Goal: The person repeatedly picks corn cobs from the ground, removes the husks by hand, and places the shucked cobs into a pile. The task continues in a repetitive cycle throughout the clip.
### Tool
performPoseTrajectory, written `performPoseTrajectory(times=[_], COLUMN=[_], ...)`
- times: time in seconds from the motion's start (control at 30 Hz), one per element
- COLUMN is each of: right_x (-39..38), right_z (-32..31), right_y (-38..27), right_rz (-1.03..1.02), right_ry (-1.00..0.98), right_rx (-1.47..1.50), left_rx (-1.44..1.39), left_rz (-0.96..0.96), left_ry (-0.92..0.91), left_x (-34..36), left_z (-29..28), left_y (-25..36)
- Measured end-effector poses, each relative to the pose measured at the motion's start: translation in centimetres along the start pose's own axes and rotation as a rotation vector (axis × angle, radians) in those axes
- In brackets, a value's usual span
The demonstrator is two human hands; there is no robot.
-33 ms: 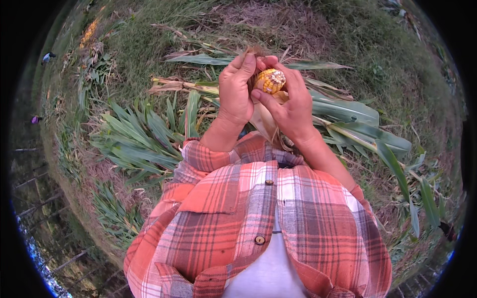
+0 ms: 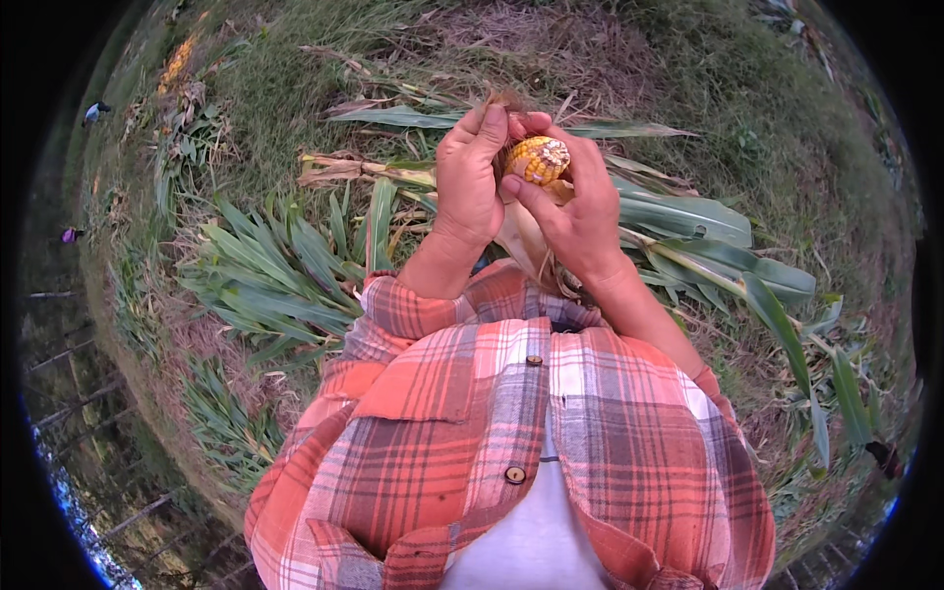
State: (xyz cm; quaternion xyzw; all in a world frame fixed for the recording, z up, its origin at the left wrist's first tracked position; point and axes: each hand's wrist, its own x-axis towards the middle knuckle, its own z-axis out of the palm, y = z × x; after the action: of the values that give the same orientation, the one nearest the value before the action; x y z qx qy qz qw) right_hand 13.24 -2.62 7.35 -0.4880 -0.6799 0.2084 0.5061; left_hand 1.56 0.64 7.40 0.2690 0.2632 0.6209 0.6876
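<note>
A yellow ear of corn [image 2: 537, 161] is held up in front of me, its pale, blunt end turned toward me. My right hand [image 2: 582, 211] wraps round it, thumb along its near side. Pale dry husk [image 2: 525, 241] hangs peeled back below that hand. On the ear's left side, my left hand [image 2: 466, 182] is closed, with thumb and fingers pinching brown corn silk [image 2: 508, 99] near the top. Some fingertips and the ear's far part are hidden behind the hands.
Cut green corn stalks [image 2: 728, 261] lie across the grass on the right. More leafy stalks [image 2: 270, 275] lie to the left. A heap of yellow corn ears [image 2: 178, 65] sits far off at the upper left.
The ear's blunt end has shifted very slightly to the right. Both hands keep their hold.
</note>
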Motion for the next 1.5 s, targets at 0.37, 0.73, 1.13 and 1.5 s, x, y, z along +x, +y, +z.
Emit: performPoseTrajectory(times=[0.37, 0.73, 1.13, 1.5], right_x=[-0.1, 1.2, -0.2, 0.5], right_z=[-5.3, -6.6, -7.6, -4.0], right_y=[5.9, 2.0, 4.2, 5.5], right_rz=[0.617, 0.270, 0.525, 0.478], right_ry=[0.278, -0.275, -0.179, -0.086], right_rx=[0.791, 0.812, 0.808, 0.404], left_rx=[0.194, 1.593, 0.934, 1.012], left_rz=[-0.080, 0.068, -0.293, -0.354], left_ry=[0.116, -0.881, -0.593, -0.231], left_x=[0.7, 2.3, -3.9, -4.2], left_z=[-9.5, -6.9, -7.4, -5.9], left_y=[2.1, 0.8, -8.8, -9.4])
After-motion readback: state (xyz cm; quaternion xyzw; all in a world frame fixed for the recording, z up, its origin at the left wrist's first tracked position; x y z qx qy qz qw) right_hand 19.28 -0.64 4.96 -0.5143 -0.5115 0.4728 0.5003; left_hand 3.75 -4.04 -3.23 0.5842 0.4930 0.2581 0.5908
